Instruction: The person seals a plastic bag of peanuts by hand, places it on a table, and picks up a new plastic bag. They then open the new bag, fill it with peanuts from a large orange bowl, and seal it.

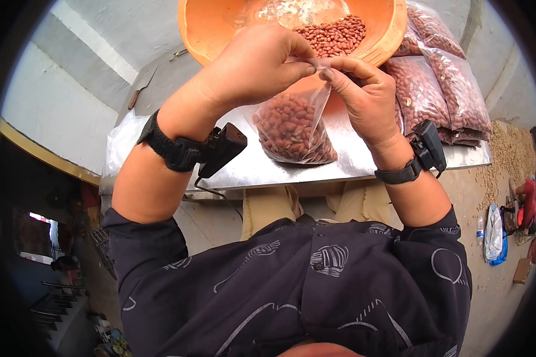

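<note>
A clear plastic bag [292, 128] part-filled with reddish-brown nuts stands on the metal table [244, 160] near its front edge. Its gathered top is pinched between both hands. My left hand [259, 62] holds the top from the left, thumb and fingers closed on the plastic. On the right side, my right hand [363, 89] grips the same top between thumb and forefinger. Just behind the hands is a large orange basin [205, 30] with loose nuts [339, 37] in it.
Several filled bags [420, 92] are stacked at the table's right. A knife [142, 89] and white plastic bags [123, 140] lie at the left. On the floor at far right are scattered nuts [506, 157] and a partly visible person in red [528, 199].
</note>
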A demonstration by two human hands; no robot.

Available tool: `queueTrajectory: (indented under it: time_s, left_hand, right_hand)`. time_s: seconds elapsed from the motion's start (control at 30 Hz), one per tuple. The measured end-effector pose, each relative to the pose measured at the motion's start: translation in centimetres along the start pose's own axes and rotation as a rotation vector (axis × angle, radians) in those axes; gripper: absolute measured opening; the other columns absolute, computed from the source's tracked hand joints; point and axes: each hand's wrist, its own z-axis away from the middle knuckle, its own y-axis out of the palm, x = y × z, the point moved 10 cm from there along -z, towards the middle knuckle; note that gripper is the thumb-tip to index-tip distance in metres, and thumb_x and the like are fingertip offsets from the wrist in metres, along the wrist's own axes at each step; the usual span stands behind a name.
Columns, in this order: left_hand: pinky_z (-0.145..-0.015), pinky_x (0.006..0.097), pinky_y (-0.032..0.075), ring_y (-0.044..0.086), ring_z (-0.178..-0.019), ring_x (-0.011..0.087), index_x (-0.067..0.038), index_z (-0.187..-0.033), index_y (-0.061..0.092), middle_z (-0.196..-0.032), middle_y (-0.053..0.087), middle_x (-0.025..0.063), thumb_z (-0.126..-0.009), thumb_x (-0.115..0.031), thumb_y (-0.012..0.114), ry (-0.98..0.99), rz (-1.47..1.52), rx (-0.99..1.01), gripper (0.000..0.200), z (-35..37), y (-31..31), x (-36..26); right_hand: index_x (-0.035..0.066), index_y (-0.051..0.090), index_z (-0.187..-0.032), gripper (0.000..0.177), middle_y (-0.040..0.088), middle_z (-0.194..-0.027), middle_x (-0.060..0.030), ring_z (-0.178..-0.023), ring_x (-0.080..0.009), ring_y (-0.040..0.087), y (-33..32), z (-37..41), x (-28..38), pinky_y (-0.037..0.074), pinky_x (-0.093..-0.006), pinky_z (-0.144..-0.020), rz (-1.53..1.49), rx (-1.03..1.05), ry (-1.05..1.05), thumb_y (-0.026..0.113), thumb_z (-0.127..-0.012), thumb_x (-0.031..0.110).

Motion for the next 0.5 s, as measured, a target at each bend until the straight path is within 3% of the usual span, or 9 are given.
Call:
queueTrajectory:
  time_s: [0.3,0.5]
  left_hand:
    - [-0.065,0.0341,0.049,0.064,-0.072,0.0289,0.001,-0.088,0.068,-0.077,0.065,0.0174,-0.08,-0.012,0.066,0.063,-0.102,-0.082,0.015,0.2,-0.4,-0.9]
    - [-0.065,0.0334,0.048,0.064,-0.074,0.0283,0.0,-0.088,0.068,-0.076,0.065,0.0167,-0.079,-0.013,0.067,0.103,-0.137,-0.142,0.015,0.2,-0.5,-1.0]
  right_hand:
    - [-0.002,0.069,-0.094,0.012,0.064,-0.076,0.0016,-0.067,-0.0026,0.054,0.0,0.2,0.2,0.044,-0.0178,-0.057,-0.019,-0.051,0.013,0.067,-0.085,0.007]
    - [-0.001,0.069,-0.093,0.011,0.062,-0.072,0.0029,-0.061,-0.002,0.052,-0.2,0.3,0.1,0.041,-0.0177,-0.052,0.016,-0.076,0.007,0.067,-0.085,0.006]
